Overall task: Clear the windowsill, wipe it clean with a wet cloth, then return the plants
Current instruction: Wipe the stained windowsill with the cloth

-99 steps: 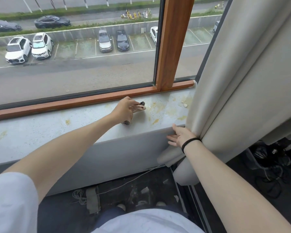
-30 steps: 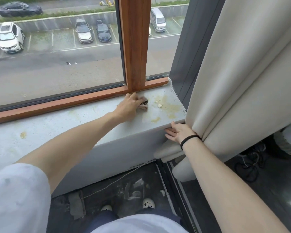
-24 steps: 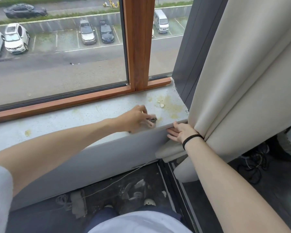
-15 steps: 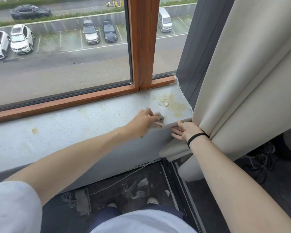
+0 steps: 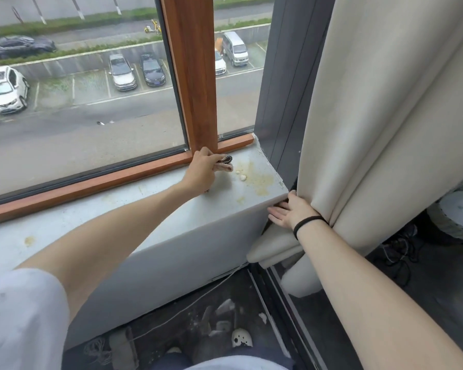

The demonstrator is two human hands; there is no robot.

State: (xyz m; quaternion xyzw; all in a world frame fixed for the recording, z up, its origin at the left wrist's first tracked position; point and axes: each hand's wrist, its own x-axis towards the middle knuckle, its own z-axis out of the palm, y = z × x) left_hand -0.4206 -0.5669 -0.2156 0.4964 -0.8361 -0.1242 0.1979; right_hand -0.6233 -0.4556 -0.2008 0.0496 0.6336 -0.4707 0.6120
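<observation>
Grip curled round the cloth (image 5: 225, 162), the left hand (image 5: 202, 169) should rub hard on the yellow stain (image 5: 259, 178) near the curtain (image 5: 385, 129) that the flat right hand (image 5: 292, 212) holds back.

Sill (image 5: 64, 231): pale grey, finely speckled. Stains (image 5: 259, 177) at its far right end: yellow-ochre; one small ochre spot (image 5: 29, 240) at the left.
Lumps (image 5: 242, 177) on the stains: off-white.
Cloth (image 5: 225, 162): black-and-white pattern, too small to tell exactly, with a pinkish edge.
Frame (image 5: 195, 76): reddish-brown, wood-grained.
Panel (image 5: 284, 76) right of the glass: dark grey, plain.
Curtain (image 5: 385, 129): cream, plain.
Wristband (image 5: 306, 222): black.
Sleeve (image 5: 22, 316), near left: white.
Floor (image 5: 198, 316): dark, whitish flecks.
Cars outside: white car (image 5: 4, 89) far left, silver car (image 5: 122, 73), black car (image 5: 153, 70).
</observation>
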